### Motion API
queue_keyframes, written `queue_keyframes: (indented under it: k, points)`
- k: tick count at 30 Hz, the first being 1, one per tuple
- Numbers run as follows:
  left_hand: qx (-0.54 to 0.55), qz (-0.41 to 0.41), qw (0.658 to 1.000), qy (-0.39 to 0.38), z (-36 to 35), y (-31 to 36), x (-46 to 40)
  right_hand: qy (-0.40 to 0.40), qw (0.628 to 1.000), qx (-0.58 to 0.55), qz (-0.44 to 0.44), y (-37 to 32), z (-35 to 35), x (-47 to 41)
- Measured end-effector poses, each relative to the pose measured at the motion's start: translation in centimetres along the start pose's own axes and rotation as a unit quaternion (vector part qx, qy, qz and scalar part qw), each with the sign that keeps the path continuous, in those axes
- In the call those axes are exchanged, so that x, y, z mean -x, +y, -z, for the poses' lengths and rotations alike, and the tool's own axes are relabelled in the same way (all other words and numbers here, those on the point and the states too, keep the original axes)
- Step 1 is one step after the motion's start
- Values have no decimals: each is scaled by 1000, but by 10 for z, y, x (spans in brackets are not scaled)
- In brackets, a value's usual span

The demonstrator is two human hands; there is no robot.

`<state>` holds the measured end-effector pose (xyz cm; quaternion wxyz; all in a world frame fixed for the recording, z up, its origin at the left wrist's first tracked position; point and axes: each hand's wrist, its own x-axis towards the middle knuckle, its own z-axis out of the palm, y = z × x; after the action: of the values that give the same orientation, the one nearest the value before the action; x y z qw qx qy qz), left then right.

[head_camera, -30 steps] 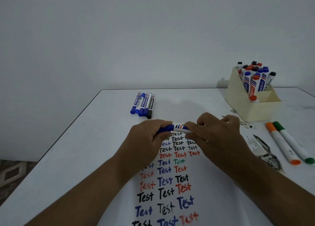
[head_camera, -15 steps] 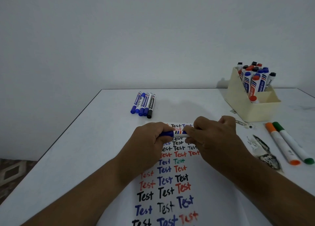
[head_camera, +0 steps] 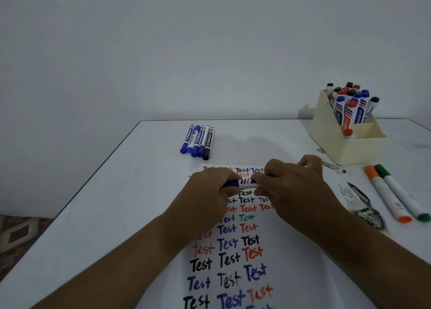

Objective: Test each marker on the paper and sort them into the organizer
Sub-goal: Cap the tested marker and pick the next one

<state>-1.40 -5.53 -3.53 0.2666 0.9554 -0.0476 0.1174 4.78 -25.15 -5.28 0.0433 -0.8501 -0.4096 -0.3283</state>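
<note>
Both hands are on one blue marker [head_camera: 242,183], held sideways just above the paper [head_camera: 233,257]. The left hand [head_camera: 207,192] has its fingers curled round the blue cap end, and the right hand [head_camera: 289,187] grips the white barrel end, so only the short striped middle of the marker shows between them. Can't tell if the cap is on tight or partly off, the fingers hide that bit.

The paper under the hands is covered in rows of "Test" in black, blue, red and one green. It lies on a white table [head_camera: 112,203].

Further back, left of center, a small bunch of markers [head_camera: 198,140] lies side by side, mostly blue with one black. Off to the right, the cream organizer [head_camera: 335,143] has its back compartment packed with upright markers, red, blue and black caps. Near it, an orange marker [head_camera: 384,192] and a green marker [head_camera: 401,192] lie touching each other, beside some dark scuffed patches on the table.
</note>
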Motion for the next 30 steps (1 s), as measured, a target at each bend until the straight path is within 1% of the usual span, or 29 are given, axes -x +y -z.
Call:
queue_keyframes:
  k: [3,5,7,9,10,11,12,14,16,18,19,20,21,27,30]
  points:
    - [-4,-19,1000,4,1,-2,-1,-2,999,-15,-33,6,0,-1]
    - [-3,-50,999,3,4,-7,-1,19,999,-17,-45,9,1,-1]
    - [26,-56,998,-22,7,-17,0,37,998,-16,-54,12,1,-2]
    - [47,-53,996,-46,10,-25,1,42,994,-29,-96,13,4,-5]
    - [52,-51,996,-55,11,-26,1,40,987,-74,-136,11,8,-6]
    - [58,-46,995,-66,11,-28,1,39,970,-148,-187,9,13,-8]
    - [55,-41,994,-81,11,-28,1,40,939,-241,-241,6,17,-9]
    - [-4,-49,991,-122,9,-30,1,46,850,-417,-318,4,20,-10]
    - [-86,-67,978,-179,6,-32,1,51,769,-538,-342,4,20,-11]
    - [-146,-74,961,-222,3,-35,0,31,698,-619,-359,2,19,-11]
    - [-164,-75,957,-227,2,-36,0,15,677,-636,-370,1,18,-11]
    - [-174,-76,956,-226,2,-36,0,0,667,-639,-383,-2,16,-10]
    - [-178,-74,955,-224,1,-36,-1,-15,671,-631,-390,-4,14,-9]
    - [-191,-68,953,-224,-3,-39,-5,-64,734,-560,-380,-13,11,-3]
    - [-191,-69,952,-228,-3,-39,-5,-62,753,-544,-365,-15,10,-2]
